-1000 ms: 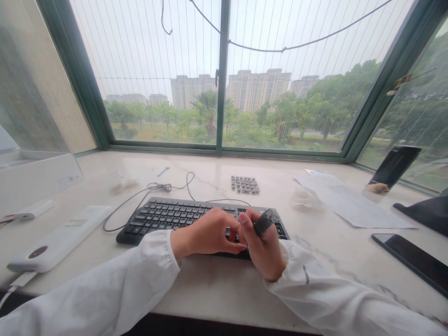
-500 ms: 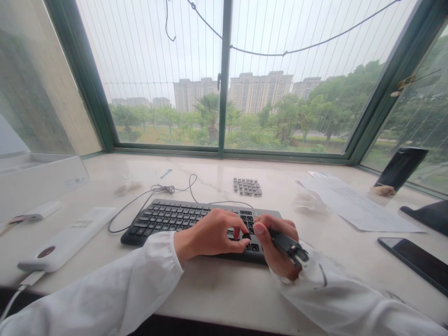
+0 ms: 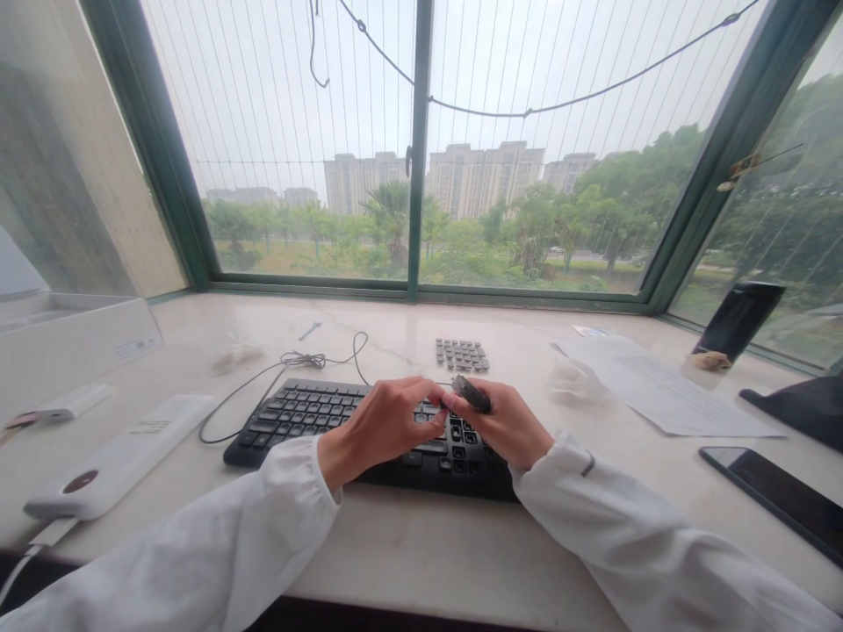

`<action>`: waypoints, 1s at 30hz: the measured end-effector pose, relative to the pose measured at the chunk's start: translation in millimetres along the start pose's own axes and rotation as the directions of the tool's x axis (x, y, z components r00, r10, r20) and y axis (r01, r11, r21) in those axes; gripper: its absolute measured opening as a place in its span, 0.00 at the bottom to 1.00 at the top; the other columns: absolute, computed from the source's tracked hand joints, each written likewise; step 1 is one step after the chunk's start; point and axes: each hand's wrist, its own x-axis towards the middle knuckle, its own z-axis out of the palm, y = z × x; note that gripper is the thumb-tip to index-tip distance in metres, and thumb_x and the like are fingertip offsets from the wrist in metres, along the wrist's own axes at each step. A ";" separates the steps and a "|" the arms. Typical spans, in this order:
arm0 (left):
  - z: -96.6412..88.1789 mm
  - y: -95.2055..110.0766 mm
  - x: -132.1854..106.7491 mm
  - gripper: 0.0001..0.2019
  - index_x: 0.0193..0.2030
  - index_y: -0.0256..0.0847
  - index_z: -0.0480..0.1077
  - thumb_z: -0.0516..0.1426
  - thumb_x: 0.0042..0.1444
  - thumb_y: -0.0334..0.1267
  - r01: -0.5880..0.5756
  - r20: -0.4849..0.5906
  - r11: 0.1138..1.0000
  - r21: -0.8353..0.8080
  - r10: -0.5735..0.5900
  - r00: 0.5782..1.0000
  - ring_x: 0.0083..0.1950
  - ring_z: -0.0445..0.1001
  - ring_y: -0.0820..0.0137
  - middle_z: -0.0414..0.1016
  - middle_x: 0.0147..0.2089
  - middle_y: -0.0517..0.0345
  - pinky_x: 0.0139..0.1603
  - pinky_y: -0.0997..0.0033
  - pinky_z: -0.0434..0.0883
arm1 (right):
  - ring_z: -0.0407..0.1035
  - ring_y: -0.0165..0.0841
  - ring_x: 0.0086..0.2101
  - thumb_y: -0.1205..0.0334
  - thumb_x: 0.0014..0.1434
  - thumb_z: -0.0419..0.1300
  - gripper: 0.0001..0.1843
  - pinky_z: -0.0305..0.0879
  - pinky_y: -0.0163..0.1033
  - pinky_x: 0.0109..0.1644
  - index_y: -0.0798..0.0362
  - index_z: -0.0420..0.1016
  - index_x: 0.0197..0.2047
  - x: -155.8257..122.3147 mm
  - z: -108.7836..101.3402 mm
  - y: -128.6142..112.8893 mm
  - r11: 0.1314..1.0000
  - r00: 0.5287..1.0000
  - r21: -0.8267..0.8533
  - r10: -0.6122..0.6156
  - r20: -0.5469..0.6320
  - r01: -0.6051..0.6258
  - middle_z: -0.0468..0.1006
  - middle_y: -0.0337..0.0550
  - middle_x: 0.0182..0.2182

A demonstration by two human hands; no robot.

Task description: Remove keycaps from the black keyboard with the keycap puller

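A black keyboard (image 3: 299, 420) lies at an angle on the pale sill, and open key sockets show on its right part. My left hand (image 3: 382, 426) is over the middle of the keyboard, thumb and fingers closed on a small dark keycap, mostly hidden by the fingertips. Opposite it, my right hand (image 3: 510, 423) is wrapped round a short black hand tool (image 3: 472, 394), with its metal-tipped end pointing up and to the left. The fingertips of both hands meet above the keyboard. Behind the keyboard, loose keycaps (image 3: 462, 355) lie in rows.
A coiled cable (image 3: 306, 360) runs behind the keyboard. On the left are a white power bank (image 3: 125, 456) and a white box (image 3: 79, 329). To the right lie paper sheets (image 3: 665, 386), a clear plastic bag (image 3: 576, 379), a phone (image 3: 777, 496) and a dark upright device (image 3: 738, 325).
My right hand has moved up and left to meet my left hand, and the tool has swung from pointing toward me to pointing away. The left hand has risen slightly with the keycap.
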 end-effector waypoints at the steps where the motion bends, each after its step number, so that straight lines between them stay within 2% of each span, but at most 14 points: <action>1: 0.1 -0.1 0.2 0.07 0.40 0.41 0.74 0.59 0.54 0.32 0.005 -0.004 1.000 -0.002 -0.005 1.000 0.27 0.70 0.78 0.78 0.38 0.62 0.34 0.77 0.68 | 0.53 0.27 0.24 0.43 0.58 0.55 0.23 0.52 0.32 0.27 0.53 0.60 0.23 0.6 -0.2 0.8 1.000 1.000 0.006 0.010 0.003 -0.010 0.60 0.34 0.20; 10: -0.3 -4.7 1.4 0.06 0.39 0.41 0.73 0.60 0.54 0.35 0.069 0.023 0.998 0.013 -0.070 0.997 0.26 0.70 0.79 0.79 0.38 0.64 0.37 0.77 0.70 | 0.56 0.27 0.24 0.41 0.60 0.51 0.25 0.52 0.33 0.27 0.53 0.64 0.23 3.5 0.2 4.1 0.999 1.000 -0.046 0.022 0.020 -0.021 0.63 0.35 0.19; 14: -4.7 -11.8 4.5 0.05 0.39 0.41 0.73 0.59 0.56 0.38 0.082 0.028 0.995 0.050 -0.083 0.996 0.27 0.71 0.77 0.78 0.38 0.64 0.39 0.76 0.70 | 0.58 0.28 0.23 0.46 0.61 0.52 0.21 0.52 0.33 0.28 0.53 0.67 0.24 10.9 -10.5 13.4 0.983 0.991 -0.181 -0.012 -0.131 -0.012 0.67 0.36 0.19; 18: -8.6 -21.3 8.4 0.05 0.38 0.41 0.73 0.58 0.58 0.39 0.120 0.018 0.989 0.091 -0.122 0.992 0.29 0.73 0.76 0.79 0.39 0.62 0.40 0.75 0.70 | 0.64 0.31 0.26 0.54 0.58 0.55 0.12 0.51 0.34 0.30 0.50 0.72 0.28 20.5 -25.8 31.7 0.908 0.967 -0.397 0.035 -0.251 -0.136 0.74 0.39 0.24; 21: -9.8 -27.3 9.8 0.06 0.38 0.42 0.73 0.58 0.58 0.39 0.139 0.034 0.983 0.121 -0.144 0.989 0.31 0.73 0.75 0.79 0.39 0.62 0.41 0.74 0.71 | 0.67 0.34 0.27 0.54 0.59 0.53 0.12 0.49 0.36 0.29 0.48 0.74 0.30 25.6 -32.7 44.3 0.829 0.953 -0.510 0.088 -0.289 -0.232 0.77 0.41 0.25; 25: -10.9 -34.6 12.3 0.07 0.39 0.41 0.74 0.57 0.58 0.40 0.159 0.053 0.971 0.178 -0.171 0.984 0.32 0.74 0.73 0.79 0.41 0.60 0.43 0.72 0.71 | 0.69 0.36 0.29 0.55 0.59 0.53 0.12 0.50 0.36 0.30 0.46 0.77 0.35 29.1 -37.2 53.2 0.764 0.941 -0.569 0.147 -0.305 -0.303 0.78 0.42 0.28; 30: -8.5 -48.5 24.6 0.11 0.38 0.41 0.76 0.56 0.58 0.44 0.190 0.072 0.954 0.233 -0.212 0.975 0.32 0.75 0.72 0.80 0.40 0.59 0.44 0.72 0.71 | 0.71 0.36 0.32 0.56 0.60 0.52 0.12 0.54 0.36 0.32 0.46 0.77 0.38 29.6 -42.3 54.7 0.733 0.941 -0.598 0.184 -0.284 -0.324 0.79 0.44 0.31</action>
